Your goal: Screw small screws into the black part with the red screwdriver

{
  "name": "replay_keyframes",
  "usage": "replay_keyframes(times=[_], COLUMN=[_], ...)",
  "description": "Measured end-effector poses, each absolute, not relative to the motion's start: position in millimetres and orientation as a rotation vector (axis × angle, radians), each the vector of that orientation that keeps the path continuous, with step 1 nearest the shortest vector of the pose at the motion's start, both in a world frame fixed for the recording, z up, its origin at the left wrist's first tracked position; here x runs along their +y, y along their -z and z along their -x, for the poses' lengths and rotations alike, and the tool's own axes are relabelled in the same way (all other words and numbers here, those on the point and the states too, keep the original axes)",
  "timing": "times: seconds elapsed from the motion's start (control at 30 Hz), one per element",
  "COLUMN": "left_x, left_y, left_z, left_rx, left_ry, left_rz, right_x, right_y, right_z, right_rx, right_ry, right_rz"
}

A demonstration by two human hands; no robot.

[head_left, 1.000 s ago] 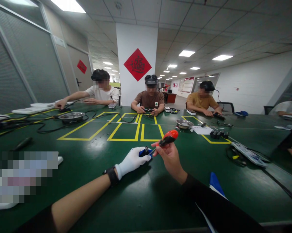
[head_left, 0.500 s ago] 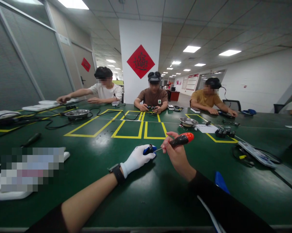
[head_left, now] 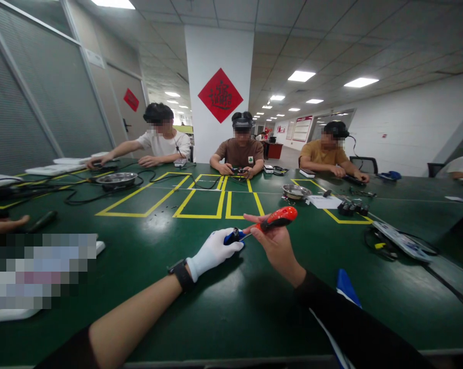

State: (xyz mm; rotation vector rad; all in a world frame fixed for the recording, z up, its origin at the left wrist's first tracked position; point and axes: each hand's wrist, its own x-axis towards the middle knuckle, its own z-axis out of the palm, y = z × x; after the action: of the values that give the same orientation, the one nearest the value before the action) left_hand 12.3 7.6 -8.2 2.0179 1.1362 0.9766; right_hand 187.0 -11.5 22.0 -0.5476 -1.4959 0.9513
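My left hand (head_left: 216, 251), in a white glove, is closed around a small blue and black part (head_left: 234, 236) with a dark knob on top. Its exact kind is hard to make out, since the glove covers much of it. My bare right hand (head_left: 275, 246) holds a red and black screwdriver (head_left: 281, 218), handle pointing up to the right. The shaft slants down left, and its tip meets the part near the glove. Both hands are just above the green table (head_left: 216, 318).
Yellow tape rectangles (head_left: 198, 217) mark the table ahead. Metal bowls (head_left: 118, 179) (head_left: 296, 191), a power strip (head_left: 404, 240), small black parts (head_left: 352, 209) and a blue item (head_left: 347, 287) lie around. Three people sit opposite; another person's hand (head_left: 8, 224) reaches in at left.
The screwdriver handle has turned, showing more red, and my right fingers have opened out somewhat along it. My left hand keeps its grip. Another person's hand has appeared at the left edge.
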Motion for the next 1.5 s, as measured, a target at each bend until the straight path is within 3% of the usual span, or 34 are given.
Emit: replay_keyframes(times=[0.53,1.5], left_x=[6.4,6.4], left_y=[6.0,4.8], left_z=[-12.4,-12.1], left_rx=[1.144,1.105], left_ry=[-0.968,-0.967], left_rz=[-2.073,-2.078], right_x=[-7.3,-9.3], right_y=[-12.8,-19.7], right_z=[-187.3,-190.3], right_rx=[-1.475,-1.521], right_ry=[-0.853,-0.971], right_rz=[0.522,0.461])
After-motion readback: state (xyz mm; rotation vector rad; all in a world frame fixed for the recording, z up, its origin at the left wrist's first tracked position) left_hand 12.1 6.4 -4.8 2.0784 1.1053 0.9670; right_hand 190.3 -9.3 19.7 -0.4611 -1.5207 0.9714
